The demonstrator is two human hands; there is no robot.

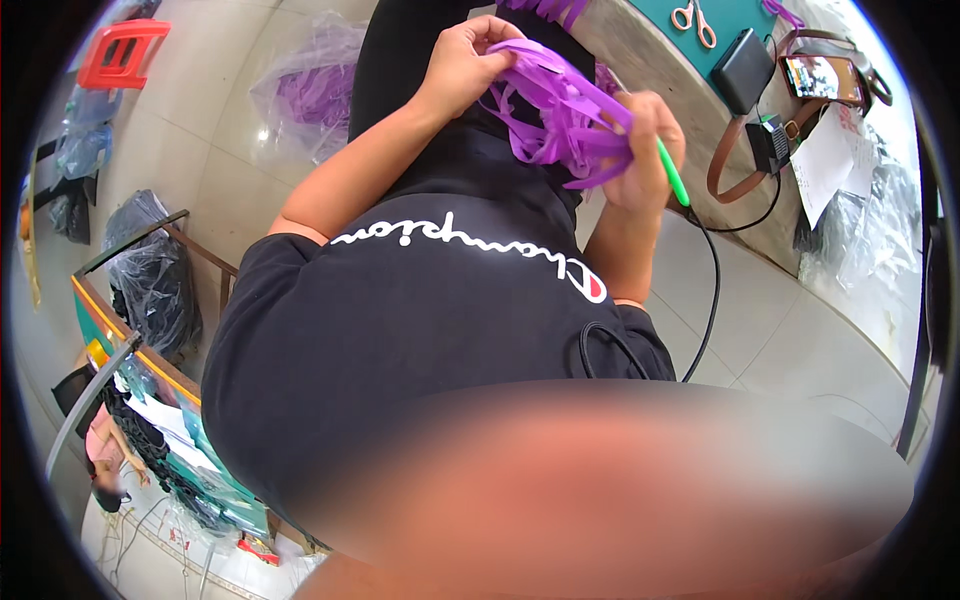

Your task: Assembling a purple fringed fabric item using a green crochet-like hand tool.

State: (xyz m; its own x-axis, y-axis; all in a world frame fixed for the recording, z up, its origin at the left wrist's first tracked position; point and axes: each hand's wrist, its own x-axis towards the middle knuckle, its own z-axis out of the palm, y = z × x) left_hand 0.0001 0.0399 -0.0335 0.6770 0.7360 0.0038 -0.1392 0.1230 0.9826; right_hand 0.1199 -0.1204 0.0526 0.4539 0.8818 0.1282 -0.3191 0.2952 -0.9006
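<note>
A tangled bunch of purple straps [560, 125] hangs between my two hands, above my lap. My left hand [468, 62] pinches the bunch at its upper left end, thumb and fingers pressed together. On the other side, my right hand [645, 150] is closed around a slim tool with a bright green handle [673, 172], whose end sticks out below the fingers. The straps' right end lies against that hand; whether its fingers also grip them I cannot tell. The tool's working tip is mostly hidden and blurred.
A worktable [665, 75] at the upper right bears orange-handled scissors [694, 22], a black case [740, 70], a phone [822, 78] and a brown strap [735, 165]. Left on the floor lies a clear bag of purple pieces [315, 95], with a red stool [122, 52] farther left. Another person [108, 450] sits lower left.
</note>
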